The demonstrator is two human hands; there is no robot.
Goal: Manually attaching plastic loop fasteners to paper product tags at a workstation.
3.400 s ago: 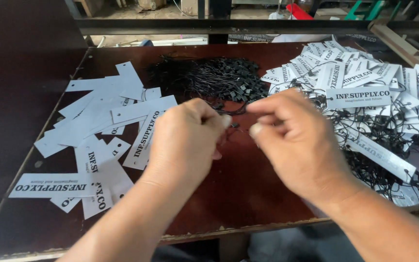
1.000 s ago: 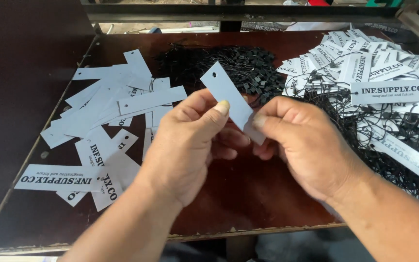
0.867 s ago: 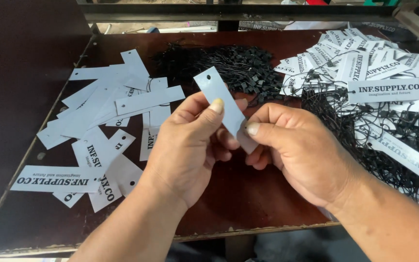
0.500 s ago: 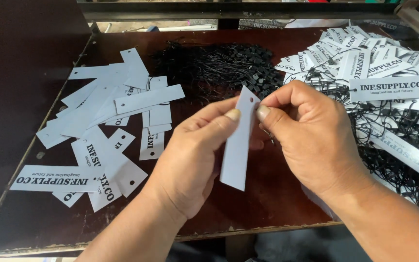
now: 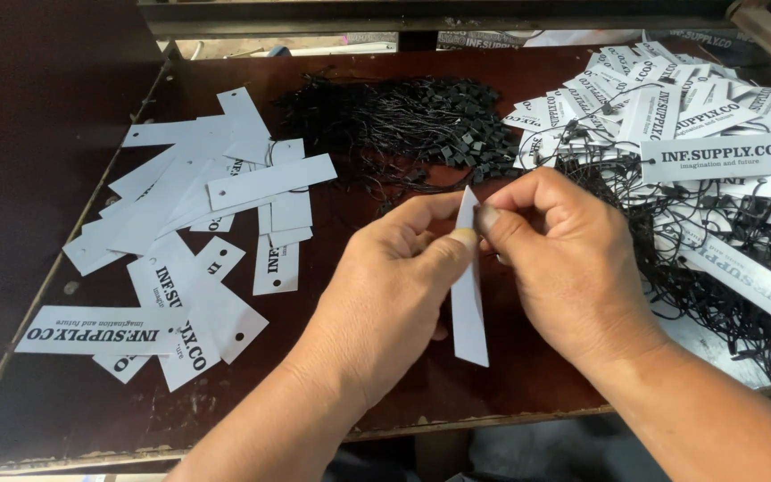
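Hanging nearly straight down between both hands, the white paper tag shows its thin edge almost side-on to the camera, long axis running top to bottom with the lower end tipped slightly to the right. Its top corner sits pinched at fingertip height; the lower end dangles free above the dark brown desk. The left hand is closed on the tag's upper part, thumb pressing against it from the left. The right hand pinches in at the same top end from the right, thumb and forefinger narrowed together there; whether they grip a string too is too small to tell.

Out on the left of the desk lies a loose scatter of white tags, long rectangles, some blank side up, some with dark print, each with a small punched hole. Up at centre back sits a heap of black strings with little square ends. On the right, a pile of strung tags lies tangled in black cord.
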